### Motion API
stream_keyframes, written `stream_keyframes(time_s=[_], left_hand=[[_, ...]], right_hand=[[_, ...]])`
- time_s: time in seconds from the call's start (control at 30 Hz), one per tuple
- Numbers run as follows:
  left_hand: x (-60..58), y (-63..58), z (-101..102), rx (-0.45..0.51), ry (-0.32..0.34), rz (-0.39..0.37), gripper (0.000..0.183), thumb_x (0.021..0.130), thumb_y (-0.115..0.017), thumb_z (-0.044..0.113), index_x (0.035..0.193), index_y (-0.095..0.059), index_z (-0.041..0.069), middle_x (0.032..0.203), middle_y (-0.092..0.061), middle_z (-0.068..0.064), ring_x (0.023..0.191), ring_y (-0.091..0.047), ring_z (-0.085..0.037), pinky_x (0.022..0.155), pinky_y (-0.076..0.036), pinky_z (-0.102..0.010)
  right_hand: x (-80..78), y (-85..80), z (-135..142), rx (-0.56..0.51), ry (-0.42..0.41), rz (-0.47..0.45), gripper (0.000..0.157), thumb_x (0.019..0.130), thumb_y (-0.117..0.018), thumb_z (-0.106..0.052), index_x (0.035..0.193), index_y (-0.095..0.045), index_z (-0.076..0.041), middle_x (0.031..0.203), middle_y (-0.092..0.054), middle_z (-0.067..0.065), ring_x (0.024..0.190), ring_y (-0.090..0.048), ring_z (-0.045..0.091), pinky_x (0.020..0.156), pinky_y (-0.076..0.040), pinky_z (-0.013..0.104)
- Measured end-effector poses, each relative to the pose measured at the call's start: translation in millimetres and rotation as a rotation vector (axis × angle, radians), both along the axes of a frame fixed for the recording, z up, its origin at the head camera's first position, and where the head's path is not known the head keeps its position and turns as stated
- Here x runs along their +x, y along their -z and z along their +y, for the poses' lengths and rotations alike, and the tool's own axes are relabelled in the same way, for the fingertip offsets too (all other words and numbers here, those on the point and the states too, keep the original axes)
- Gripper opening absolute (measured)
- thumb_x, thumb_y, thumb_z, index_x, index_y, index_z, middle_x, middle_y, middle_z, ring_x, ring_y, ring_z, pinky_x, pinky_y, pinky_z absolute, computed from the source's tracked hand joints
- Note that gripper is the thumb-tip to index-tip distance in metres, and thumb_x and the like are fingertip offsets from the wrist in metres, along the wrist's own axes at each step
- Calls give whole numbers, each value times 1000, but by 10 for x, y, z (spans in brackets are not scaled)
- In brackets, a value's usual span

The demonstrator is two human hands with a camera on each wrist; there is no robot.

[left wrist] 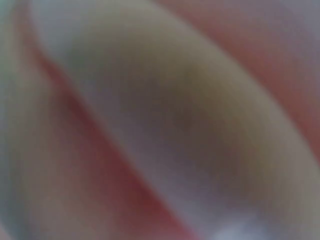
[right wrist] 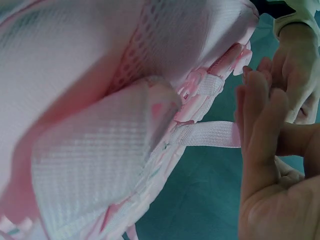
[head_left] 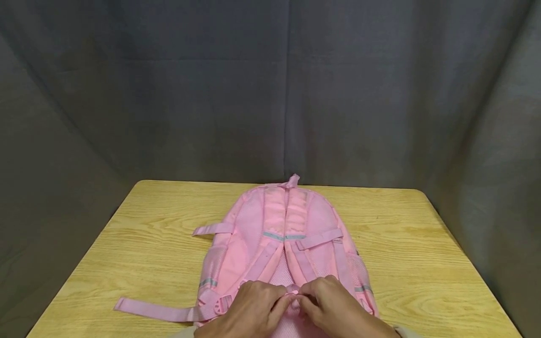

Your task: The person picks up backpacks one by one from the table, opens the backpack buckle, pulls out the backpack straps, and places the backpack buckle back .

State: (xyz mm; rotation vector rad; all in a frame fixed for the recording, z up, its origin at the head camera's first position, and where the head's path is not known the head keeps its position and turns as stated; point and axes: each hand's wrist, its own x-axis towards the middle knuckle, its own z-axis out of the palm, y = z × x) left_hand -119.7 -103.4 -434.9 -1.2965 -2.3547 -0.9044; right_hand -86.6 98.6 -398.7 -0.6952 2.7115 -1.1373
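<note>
A pink backpack (head_left: 249,249) lies with its shoulder straps facing up. Over its lower middle, my left hand (head_left: 255,307) and right hand (head_left: 336,303) meet, fingertips almost touching. Between them they pinch the ends of a pink webbing strap (head_left: 292,289), with a small buckle-like piece mostly hidden by the fingers. From the right wrist view, the strap (right wrist: 212,134) runs from the bag to behind my right fingers (right wrist: 257,115). Beyond them my left hand (right wrist: 300,70) also shows. The left wrist view is too close and blurred to make out.
The backpack rests on a wood-grain table (head_left: 405,244) with rounded far corners. A loose strap (head_left: 152,309) sticks out over the table on the left, and a shorter strap (head_left: 213,229) lies higher up. Dark grey curtains (head_left: 203,94) hang behind and at both sides.
</note>
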Motion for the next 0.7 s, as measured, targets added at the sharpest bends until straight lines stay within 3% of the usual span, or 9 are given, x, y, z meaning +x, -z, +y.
stream_keyframes(time_s=[0.13,0.3,0.53,0.7], left_hand=[[15,-5,4,48,15,-115,50,102,-56,25,55,-41,18,50,-26,17,49,-16,14,40,-19,-7],[17,-33,1,157,62,-466,50,104,-52,26,56,-50,13,49,-32,18,43,-22,14,36,-24,-8],[5,-115,-8,255,48,-813,47,104,-51,32,71,-66,3,57,-62,-8,46,-52,0,44,-44,-18],[-7,-138,0,308,51,-935,48,105,-50,30,74,-66,-3,59,-62,-14,46,-55,-5,45,-39,-15]], right_hand=[[13,49,-29,11,6,169,33,89,-66,-7,59,-56,-18,54,-46,-21,49,-33,-14,41,-34,10],[18,108,-78,-71,68,325,38,77,-66,0,54,-43,-20,53,-30,-24,49,-22,-19,38,-23,6],[-17,151,-106,-136,109,492,41,74,-65,3,53,-39,-20,49,-32,-18,51,-21,-19,39,-20,4],[-42,180,-101,-162,99,567,37,74,-65,5,57,-48,-24,51,-39,-18,54,-26,-18,40,-23,3]])
